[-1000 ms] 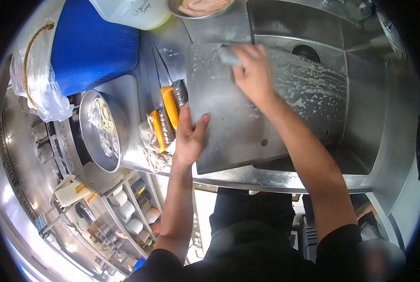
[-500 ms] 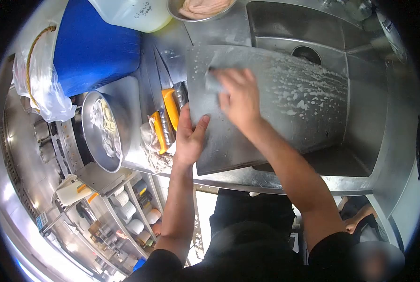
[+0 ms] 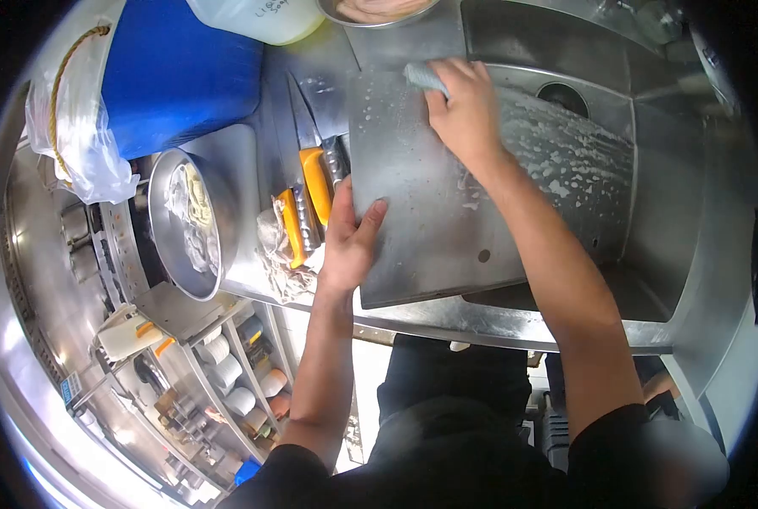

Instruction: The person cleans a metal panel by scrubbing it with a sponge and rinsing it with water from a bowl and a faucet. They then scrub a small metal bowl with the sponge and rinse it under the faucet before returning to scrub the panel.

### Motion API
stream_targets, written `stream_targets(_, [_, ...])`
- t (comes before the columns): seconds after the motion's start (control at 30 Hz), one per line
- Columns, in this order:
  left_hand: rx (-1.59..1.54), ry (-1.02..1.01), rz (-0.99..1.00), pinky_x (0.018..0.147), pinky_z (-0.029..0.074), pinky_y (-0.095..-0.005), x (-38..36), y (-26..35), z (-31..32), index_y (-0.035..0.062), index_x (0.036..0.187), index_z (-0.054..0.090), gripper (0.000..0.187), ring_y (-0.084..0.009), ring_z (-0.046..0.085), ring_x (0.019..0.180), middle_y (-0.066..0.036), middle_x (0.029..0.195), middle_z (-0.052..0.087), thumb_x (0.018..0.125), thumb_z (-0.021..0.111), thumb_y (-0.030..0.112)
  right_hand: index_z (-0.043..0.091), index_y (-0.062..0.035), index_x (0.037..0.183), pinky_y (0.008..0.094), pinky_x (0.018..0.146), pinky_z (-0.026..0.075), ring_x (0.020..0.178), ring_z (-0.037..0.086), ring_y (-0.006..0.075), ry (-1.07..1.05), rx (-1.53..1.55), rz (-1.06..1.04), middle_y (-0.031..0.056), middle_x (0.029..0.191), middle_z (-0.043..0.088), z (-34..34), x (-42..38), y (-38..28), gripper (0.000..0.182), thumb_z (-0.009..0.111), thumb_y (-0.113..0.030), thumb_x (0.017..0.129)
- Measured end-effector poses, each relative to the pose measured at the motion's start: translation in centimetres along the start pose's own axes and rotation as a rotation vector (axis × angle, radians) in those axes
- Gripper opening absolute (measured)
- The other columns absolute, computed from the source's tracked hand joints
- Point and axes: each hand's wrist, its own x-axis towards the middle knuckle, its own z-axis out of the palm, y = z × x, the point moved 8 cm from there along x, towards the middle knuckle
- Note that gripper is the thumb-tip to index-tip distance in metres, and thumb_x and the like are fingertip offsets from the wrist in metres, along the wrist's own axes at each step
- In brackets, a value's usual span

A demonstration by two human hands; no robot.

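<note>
A flat metal sheet lies tilted over the sink, with streaks of soap foam on its right part. My left hand grips the sheet's left edge, thumb on top and fingers at the side. At the sheet's far edge, my right hand is closed on a pale blue-green scrubbing pad pressed to the metal. Left of the sheet lie knives with yellow handles and a crumpled, stained cloth.
The sink has a round drain. A steel bowl with pale contents, a blue container, and a liquid soap jug stand leftward. Another bowl is at the back. Another person's hand shows at lower right.
My right hand has moved with the pad up and rightward to the sheet's far edge. Foam on the sheet's middle is reduced. My left hand keeps its grip on the edge.
</note>
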Motion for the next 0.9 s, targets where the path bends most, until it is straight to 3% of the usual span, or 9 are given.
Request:
stream_targets(0.17, [-0.082, 0.017, -0.018, 0.107, 0.04, -0.0319, 0.0, -0.7, -0.2, 0.002, 0.145, 0.042, 0.046, -0.0173, 0.053, 0.123, -0.009, 0.134, 0.058, 0.101, 0.055, 0.004, 0.069, -0.0069, 0.105, 0.0462, 0.085, 0.047, 0.095, 0.058, 0.0358, -0.118, 0.142, -0.03, 0.0089, 0.102, 0.066, -0.8, -5.9, -6.1, 0.034, 0.066, 0.0, 0.072])
stream_targets(0.3, [-0.121, 0.019, 0.006, 0.108, 0.039, -0.0292, -0.1, -0.7, -0.1, 0.001, 0.15, 0.039, 0.05, -0.0151, 0.052, 0.124, -0.009, 0.136, 0.057, 0.104, 0.055, 0.009, 0.068, -0.0083, 0.105, 0.0464, 0.083, 0.046, 0.092, 0.056, 0.0364, -0.08, 0.058, -0.085, 0.0103, 0.101, 0.065, 0.5, -1.6, -3.7, 0.032, 0.064, -0.001, 0.074])
stream_targets(0.4, [-0.227, 0.155, -0.154, 0.108, 0.039, -0.0271, -0.5, -1.7, -1.0, -0.001, 0.154, 0.036, 0.054, -0.0135, 0.051, 0.126, -0.009, 0.139, 0.056, 0.107, 0.054, 0.018, 0.068, -0.0071, 0.106, 0.0467, 0.083, 0.046, 0.093, 0.056, 0.037, -0.09, 0.041, -0.052, 0.0117, 0.103, 0.066, 1.8, -0.3, -4.8, 0.032, 0.065, -0.003, 0.074])
stream_targets(0.43, [-0.107, 0.197, -0.173, 0.113, 0.034, -0.0287, -0.5, -2.4, -1.6, -0.0036, 0.154, 0.036, 0.059, -0.0151, 0.048, 0.131, -0.01, 0.144, 0.053, 0.11, 0.047, 0.035, 0.07, -0.0075, 0.108, 0.0464, 0.085, 0.046, 0.096, 0.056, 0.0355, -0.151, 0.047, -0.062, 0.0105, 0.107, 0.066, 1.9, -2.1, -5.9, 0.035, 0.066, -0.002, 0.074])
stream_targets(0.57, [-0.345, 0.123, -0.138, 0.123, 0.021, -0.0365, -0.2, -1.6, -1.0, 0.0004, 0.155, 0.037, 0.084, -0.0216, 0.035, 0.146, -0.011, 0.156, 0.043, 0.106, 0.017, 0.065, 0.071, -0.0105, 0.115, 0.0439, 0.09, 0.046, 0.098, 0.056, 0.032, -0.437, 0.286, -0.067, 0.0063, 0.118, 0.066, -1.4, -12.0, -11.3, 0.042, 0.067, -0.001, 0.075])
stream_targets(0.67, [-0.457, 0.18, -0.128, 0.122, 0.02, -0.033, -0.3, -2.3, -1.5, -0.0021, 0.154, 0.037, 0.087, -0.0202, 0.034, 0.146, -0.012, 0.156, 0.042, 0.105, 0.02, 0.067, 0.07, -0.0097, 0.116, 0.0436, 0.092, 0.046, 0.101, 0.057, 0.0321, -0.424, 0.243, -0.205, 0.0059, 0.119, 0.066, -0.9, -10.7, -10.3, 0.04, 0.067, -0.002, 0.076])
stream_targets(0.77, [-0.39, 0.185, -0.145, 0.123, 0.017, -0.0322, 0.0, -2.2, -1.5, -0.0013, 0.155, 0.036, 0.081, -0.0189, 0.032, 0.147, -0.01, 0.156, 0.042, 0.107, 0.022, 0.062, 0.069, -0.0063, 0.111, 0.0466, 0.089, 0.047, 0.1, 0.057, 0.0362, -0.124, -0.003, -0.121, 0.0099, 0.114, 0.066, 1.9, -1.8, -5.3, 0.034, 0.066, -0.003, 0.077])
stream_targets(0.87, [-0.418, 0.253, -0.137, 0.122, 0.022, -0.0331, -0.1, -1.3, -1.5, 0.0014, 0.156, 0.035, 0.076, -0.0205, 0.036, 0.144, -0.01, 0.155, 0.044, 0.108, 0.023, 0.059, 0.068, -0.005, 0.109, 0.0484, 0.086, 0.046, 0.097, 0.056, 0.0384, -0.205, 0.047, -0.088, 0.0124, 0.11, 0.064, 2.9, -2.1, -7.4, 0.032, 0.065, -0.003, 0.077])
stream_targets(0.9, [-0.473, 0.259, -0.068, 0.122, 0.024, -0.0334, 0.5, -2.1, -1.9, 0.0018, 0.157, 0.034, 0.077, -0.021, 0.038, 0.143, -0.01, 0.154, 0.044, 0.108, 0.023, 0.06, 0.068, -0.0051, 0.111, 0.0466, 0.085, 0.045, 0.094, 0.055, 0.0349, -0.245, 0.107, -0.126, 0.0112, 0.108, 0.064, 2.2, -4.6, -9.2, 0.036, 0.064, -0.001, 0.076])
